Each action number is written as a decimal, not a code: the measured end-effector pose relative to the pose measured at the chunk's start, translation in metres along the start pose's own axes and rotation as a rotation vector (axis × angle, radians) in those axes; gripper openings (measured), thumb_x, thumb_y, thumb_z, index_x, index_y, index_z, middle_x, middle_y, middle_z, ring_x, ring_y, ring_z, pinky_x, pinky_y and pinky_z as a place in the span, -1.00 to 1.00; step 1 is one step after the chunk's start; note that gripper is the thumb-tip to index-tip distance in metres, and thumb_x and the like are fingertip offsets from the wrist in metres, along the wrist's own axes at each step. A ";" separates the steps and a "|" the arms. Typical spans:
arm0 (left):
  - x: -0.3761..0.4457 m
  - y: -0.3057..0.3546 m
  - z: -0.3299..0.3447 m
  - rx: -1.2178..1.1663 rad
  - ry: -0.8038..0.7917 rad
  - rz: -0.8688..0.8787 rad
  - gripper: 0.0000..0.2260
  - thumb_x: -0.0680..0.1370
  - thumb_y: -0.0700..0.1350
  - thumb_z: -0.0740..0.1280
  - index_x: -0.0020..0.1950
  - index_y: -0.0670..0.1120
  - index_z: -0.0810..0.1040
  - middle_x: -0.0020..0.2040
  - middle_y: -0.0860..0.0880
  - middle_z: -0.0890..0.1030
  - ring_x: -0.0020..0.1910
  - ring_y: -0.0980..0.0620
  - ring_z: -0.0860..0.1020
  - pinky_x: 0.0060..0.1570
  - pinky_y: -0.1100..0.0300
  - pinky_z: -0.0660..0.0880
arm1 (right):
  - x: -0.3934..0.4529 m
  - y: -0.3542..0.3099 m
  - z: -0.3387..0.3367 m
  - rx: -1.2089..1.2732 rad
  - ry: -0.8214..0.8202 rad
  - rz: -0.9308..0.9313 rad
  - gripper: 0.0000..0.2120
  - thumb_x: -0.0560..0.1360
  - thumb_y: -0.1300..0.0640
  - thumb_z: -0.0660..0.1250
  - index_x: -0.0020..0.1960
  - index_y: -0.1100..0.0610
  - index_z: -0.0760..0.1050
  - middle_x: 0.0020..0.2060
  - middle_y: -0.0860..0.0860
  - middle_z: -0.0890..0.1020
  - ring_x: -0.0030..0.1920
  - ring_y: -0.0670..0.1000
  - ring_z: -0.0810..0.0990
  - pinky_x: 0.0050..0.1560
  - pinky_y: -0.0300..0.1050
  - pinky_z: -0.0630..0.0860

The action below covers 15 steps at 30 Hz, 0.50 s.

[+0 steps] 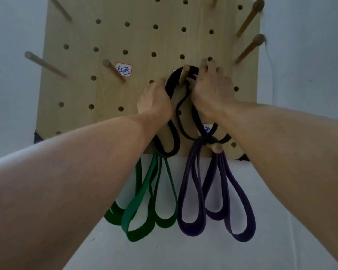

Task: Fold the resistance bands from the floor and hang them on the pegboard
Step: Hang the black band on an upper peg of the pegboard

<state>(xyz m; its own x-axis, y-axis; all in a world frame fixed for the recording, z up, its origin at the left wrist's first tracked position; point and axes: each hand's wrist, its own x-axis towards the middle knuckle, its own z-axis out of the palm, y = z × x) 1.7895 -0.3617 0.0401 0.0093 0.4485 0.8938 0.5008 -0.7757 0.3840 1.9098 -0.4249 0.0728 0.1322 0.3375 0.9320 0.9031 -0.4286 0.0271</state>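
Note:
A wooden pegboard (141,38) hangs on the wall in front of me. A folded black resistance band (173,133) loops over a wooden peg (184,75) at the board's middle. My left hand (154,98) grips the band's left side just below the peg. My right hand (211,88) holds the band's right strands beside the peg, fingertips against the board. Below, a green band (144,207) hangs in loops at the lower left, its peg hidden by my left forearm. A purple band (219,191) hangs from a lower peg (216,147).
Bare pegs stick out at the left (45,64), centre left (113,71) and upper right (250,18). Small paper labels (123,70) with writing sit beside pegs. A white wall (310,75) surrounds the board, and a pale surface (174,250) lies below.

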 end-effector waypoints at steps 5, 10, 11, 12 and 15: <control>0.006 -0.002 0.000 -0.018 -0.011 -0.016 -0.65 0.62 -0.23 0.18 0.32 0.07 0.55 0.16 -0.03 0.61 0.08 -0.10 0.58 0.05 -0.10 0.59 | -0.001 -0.004 -0.011 -0.024 0.000 -0.079 -0.62 0.70 -0.05 0.11 0.29 0.14 0.57 0.38 0.15 0.42 0.37 0.19 0.39 0.28 0.10 0.33; 0.008 -0.009 -0.002 -0.086 -0.009 0.008 -0.62 0.58 -0.28 0.20 0.23 0.06 0.65 0.05 -0.04 0.65 0.00 -0.07 0.61 -0.05 -0.02 0.61 | 0.008 -0.003 -0.006 0.371 -0.168 0.051 -0.79 0.68 0.08 0.23 -0.09 0.07 0.53 -0.17 0.00 0.58 -0.20 0.01 0.56 -0.32 -0.16 0.35; 0.008 -0.010 -0.001 -0.084 -0.015 0.013 -0.62 0.57 -0.30 0.20 0.18 0.06 0.67 -0.01 -0.04 0.65 -0.06 -0.06 0.62 -0.15 0.03 0.59 | 0.007 -0.001 -0.003 0.393 -0.156 0.022 -0.85 0.68 0.11 0.23 0.00 0.07 0.55 -0.18 -0.01 0.56 -0.17 0.03 0.56 -0.28 -0.15 0.37; 0.008 -0.010 -0.001 -0.083 -0.019 0.014 -0.62 0.56 -0.30 0.20 0.15 0.05 0.68 -0.04 -0.04 0.64 -0.09 -0.06 0.61 -0.22 0.08 0.55 | 0.006 -0.001 0.000 0.435 -0.141 -0.020 -0.84 0.68 0.12 0.23 0.21 0.09 0.53 -0.14 0.00 0.56 -0.12 0.05 0.56 -0.21 -0.11 0.40; 0.006 -0.009 -0.002 -0.062 -0.028 0.034 -0.64 0.57 -0.29 0.19 0.17 0.04 0.67 -0.04 -0.04 0.64 -0.11 -0.06 0.60 -0.23 0.10 0.50 | -0.005 -0.001 0.006 0.409 -0.093 -0.103 -0.57 0.71 0.01 0.17 0.56 0.04 0.28 0.09 0.10 0.61 0.07 0.14 0.60 -0.04 0.02 0.46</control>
<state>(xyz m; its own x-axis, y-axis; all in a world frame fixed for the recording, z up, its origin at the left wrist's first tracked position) 1.7837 -0.3529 0.0430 0.0498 0.4326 0.9002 0.4452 -0.8165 0.3677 1.9112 -0.4208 0.0660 0.0518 0.4432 0.8949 0.9986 -0.0277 -0.0441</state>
